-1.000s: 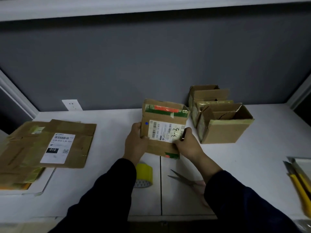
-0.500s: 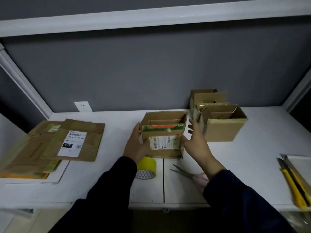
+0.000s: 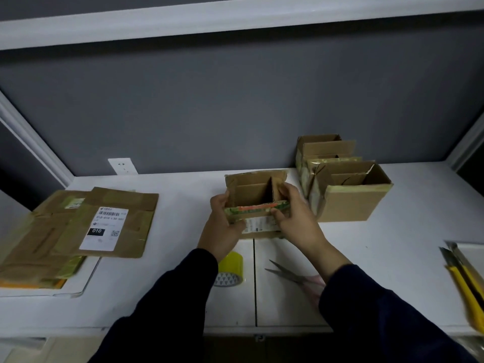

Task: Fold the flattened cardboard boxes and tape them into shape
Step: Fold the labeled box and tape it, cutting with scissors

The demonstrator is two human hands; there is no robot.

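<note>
A small brown cardboard box with a white label and green-orange tape stands open side up on the white table. My left hand grips its left wall. My right hand pinches the near right rim, fingers reaching inside by an inner flap. A yellow tape roll lies just below my left wrist. Scissors lie under my right forearm. Flattened boxes are stacked at the left.
Two folded open boxes stand right behind the held box, against the grey wall. A tray with yellow utility knives sits at the right edge. A wall socket is at the back left.
The box was held tilted with its label toward me, then set down upright. My right hand moved from its right side onto the near rim and inner flap.
</note>
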